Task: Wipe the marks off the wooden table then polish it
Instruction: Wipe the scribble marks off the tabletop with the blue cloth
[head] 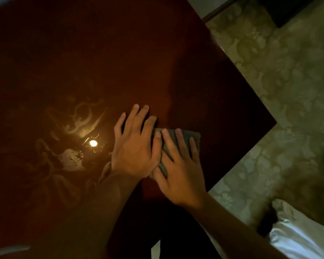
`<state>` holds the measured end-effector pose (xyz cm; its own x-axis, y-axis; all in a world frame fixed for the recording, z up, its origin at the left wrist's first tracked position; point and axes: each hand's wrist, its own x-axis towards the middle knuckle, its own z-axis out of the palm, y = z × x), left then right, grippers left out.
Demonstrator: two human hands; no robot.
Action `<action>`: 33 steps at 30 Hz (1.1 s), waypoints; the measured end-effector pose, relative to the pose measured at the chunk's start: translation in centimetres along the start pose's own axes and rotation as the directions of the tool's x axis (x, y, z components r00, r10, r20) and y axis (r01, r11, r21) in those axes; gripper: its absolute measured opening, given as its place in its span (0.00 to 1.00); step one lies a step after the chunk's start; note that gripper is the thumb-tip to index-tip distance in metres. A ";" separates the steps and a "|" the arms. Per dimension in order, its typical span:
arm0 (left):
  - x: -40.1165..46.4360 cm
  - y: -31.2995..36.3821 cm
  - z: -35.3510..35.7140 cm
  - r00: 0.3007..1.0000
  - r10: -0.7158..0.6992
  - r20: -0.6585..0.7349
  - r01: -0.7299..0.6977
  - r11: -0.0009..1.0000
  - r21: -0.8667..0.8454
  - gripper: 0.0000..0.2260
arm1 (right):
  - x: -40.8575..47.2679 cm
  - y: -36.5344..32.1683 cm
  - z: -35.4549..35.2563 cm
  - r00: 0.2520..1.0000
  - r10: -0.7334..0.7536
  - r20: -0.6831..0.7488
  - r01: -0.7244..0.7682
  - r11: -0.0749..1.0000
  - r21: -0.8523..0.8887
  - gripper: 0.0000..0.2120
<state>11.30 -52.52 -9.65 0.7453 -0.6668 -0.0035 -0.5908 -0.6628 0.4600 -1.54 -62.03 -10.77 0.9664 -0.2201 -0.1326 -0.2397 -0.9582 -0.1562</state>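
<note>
One grey cloth (178, 144) lies flat on the dark wooden table (120, 62), just right of the frame's centre, and both hands sit on top of it. The right hand (180, 171) presses down with straight, spread fingers; the cloth shows between and beyond them, its far edge poking out toward the table's right corner. The left hand (135, 146) lies flat too, fingers straight, its thumb side overlapping the cloth's left edge and the right hand's index finger, while its fingertips reach past the cloth onto bare wood. Neither hand curls round the cloth. To the left of the hands, in the middle left of the frame, pale smeared marks (79, 118) swirl around one bright spot of reflected light (93, 143). Patterned carpet (279, 90) fills the right side.
</note>
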 end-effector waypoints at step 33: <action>-0.6 -0.2 -2.4 0.989 -0.120 -0.082 0.087 0.941 -0.327 0.15 | 4.6 3.1 -1.5 0.985 -0.168 0.044 0.171 0.982 -0.084 0.32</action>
<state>11.76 -51.15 -7.62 0.8338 -0.5519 0.0144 -0.3899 -0.5701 0.7232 2.32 -66.29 -10.42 0.9879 -0.0481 -0.1473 -0.0624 -0.9936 -0.0942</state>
